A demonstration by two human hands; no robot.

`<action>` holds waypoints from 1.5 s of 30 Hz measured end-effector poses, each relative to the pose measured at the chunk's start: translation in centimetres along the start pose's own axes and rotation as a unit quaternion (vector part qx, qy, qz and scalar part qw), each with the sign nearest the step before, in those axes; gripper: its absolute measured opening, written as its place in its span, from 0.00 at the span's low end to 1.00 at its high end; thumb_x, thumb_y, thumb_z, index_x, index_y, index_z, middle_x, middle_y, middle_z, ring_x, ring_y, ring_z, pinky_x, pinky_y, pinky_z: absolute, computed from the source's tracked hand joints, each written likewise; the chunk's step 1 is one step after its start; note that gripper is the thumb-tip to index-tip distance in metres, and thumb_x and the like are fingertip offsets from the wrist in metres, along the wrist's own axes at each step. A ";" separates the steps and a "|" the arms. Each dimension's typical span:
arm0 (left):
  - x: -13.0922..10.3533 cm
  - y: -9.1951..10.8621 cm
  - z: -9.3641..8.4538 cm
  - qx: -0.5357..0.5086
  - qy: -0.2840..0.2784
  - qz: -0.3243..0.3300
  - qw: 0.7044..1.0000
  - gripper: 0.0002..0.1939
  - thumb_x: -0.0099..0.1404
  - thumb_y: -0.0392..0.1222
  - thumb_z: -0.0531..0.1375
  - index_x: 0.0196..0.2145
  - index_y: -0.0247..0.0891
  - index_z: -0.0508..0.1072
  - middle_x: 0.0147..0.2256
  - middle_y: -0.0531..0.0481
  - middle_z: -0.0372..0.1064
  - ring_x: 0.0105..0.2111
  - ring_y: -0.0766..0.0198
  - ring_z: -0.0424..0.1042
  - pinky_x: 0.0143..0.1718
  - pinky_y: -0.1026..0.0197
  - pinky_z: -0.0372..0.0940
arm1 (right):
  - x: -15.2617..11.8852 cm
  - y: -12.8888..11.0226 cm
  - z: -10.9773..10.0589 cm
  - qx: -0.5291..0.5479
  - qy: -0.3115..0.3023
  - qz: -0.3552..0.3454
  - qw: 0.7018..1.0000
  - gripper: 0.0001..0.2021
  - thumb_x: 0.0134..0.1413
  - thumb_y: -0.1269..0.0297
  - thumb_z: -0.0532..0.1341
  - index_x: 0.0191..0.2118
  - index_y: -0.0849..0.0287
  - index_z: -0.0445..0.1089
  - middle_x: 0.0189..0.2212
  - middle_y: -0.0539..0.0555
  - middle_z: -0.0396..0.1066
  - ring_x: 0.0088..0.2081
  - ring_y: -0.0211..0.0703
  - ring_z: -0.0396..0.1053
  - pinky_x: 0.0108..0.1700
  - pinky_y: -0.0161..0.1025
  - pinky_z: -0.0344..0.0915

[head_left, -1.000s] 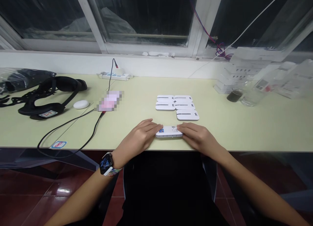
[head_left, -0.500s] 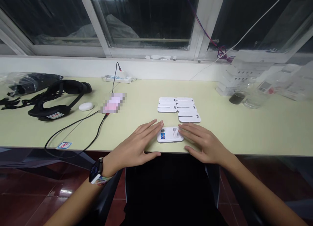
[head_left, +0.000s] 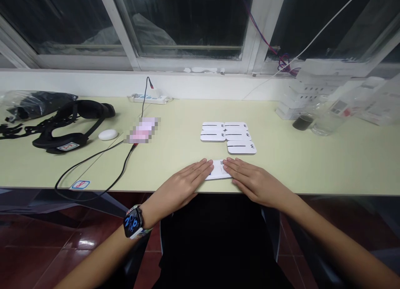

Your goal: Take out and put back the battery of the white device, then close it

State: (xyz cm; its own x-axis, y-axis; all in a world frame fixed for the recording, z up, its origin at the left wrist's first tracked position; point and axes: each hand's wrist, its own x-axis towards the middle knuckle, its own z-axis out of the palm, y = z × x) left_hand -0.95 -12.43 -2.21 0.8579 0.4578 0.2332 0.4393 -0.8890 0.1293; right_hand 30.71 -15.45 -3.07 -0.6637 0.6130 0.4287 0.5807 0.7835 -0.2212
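Note:
A flat white rounded box (head_left: 218,170) lies near the table's front edge, its printed labels partly covered. My left hand (head_left: 183,182) rests flat with straight fingertips over the box's left end; its thumb is mostly hidden below. Over the right end lie the outstretched fingers of my right hand (head_left: 256,180), the thumb beside the near right corner. Neither hand is closed round the box. Beyond my hands, several similar white boxes lie in rows, each with a black line and a W mark, among them the nearest box (head_left: 241,147).
To the left are a black headset (head_left: 75,130), a white oval object (head_left: 108,135), a blurred-out pinkish phone-like item (head_left: 142,130) on a cable and a power strip (head_left: 151,99). Stacked white boxes (head_left: 309,93) and a clear plastic bottle (head_left: 326,122) stand at right.
Both hands have moved inward over the box's ends, covering more of its labels. My left thumb has tucked under, and the left wrist has turned so the watch face shows.

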 end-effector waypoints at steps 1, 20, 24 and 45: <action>0.1 0.0 -0.1 -0.001 0.000 -0.002 1.000 0.52 0.66 0.22 0.54 0.81 0.46 0.38 0.79 0.43 0.46 0.78 0.51 0.48 0.76 0.41 0.59 | 0.2 -0.1 -0.2 0.006 0.003 0.008 1.000 0.28 0.76 0.69 0.56 0.77 0.51 0.59 0.71 0.56 0.66 0.74 0.53 0.62 0.75 0.61 0.64; 1.9 -0.6 -0.7 -0.096 0.091 -0.147 0.980 0.36 0.78 0.49 0.63 0.77 0.51 0.53 0.68 0.42 0.68 0.66 0.45 0.70 0.66 0.40 0.68 | 5.4 0.5 -1.6 0.175 0.009 0.167 0.970 0.13 0.77 0.60 0.57 0.56 0.50 0.78 0.47 0.53 0.83 0.45 0.48 0.81 0.47 0.46 0.77; 2.3 -1.9 -0.9 -0.078 0.087 -0.128 0.985 0.38 0.74 0.51 0.68 0.75 0.49 0.59 0.67 0.41 0.67 0.66 0.44 0.69 0.67 0.40 0.67 | 6.1 1.5 -1.0 0.156 0.002 0.173 0.972 0.13 0.77 0.61 0.57 0.52 0.51 0.80 0.45 0.53 0.83 0.45 0.49 0.80 0.46 0.48 0.75; 13.5 -12.1 -4.0 -0.089 0.075 -0.110 0.987 0.24 0.76 0.48 0.62 0.66 0.44 0.76 0.62 0.41 0.72 0.64 0.46 0.66 0.70 0.43 0.58 | 0.4 4.6 -1.1 0.056 0.233 0.156 0.958 0.07 0.70 0.65 0.61 0.42 0.50 0.78 0.40 0.54 0.82 0.42 0.53 0.80 0.46 0.54 0.78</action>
State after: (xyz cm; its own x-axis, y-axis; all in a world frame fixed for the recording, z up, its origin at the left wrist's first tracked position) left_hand 4.19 4.57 3.20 0.6924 0.6476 0.3181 0.5454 -0.7584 0.3569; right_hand 33.64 -11.73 -3.01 -0.1685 0.7267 0.6659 0.6446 0.5924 -0.4833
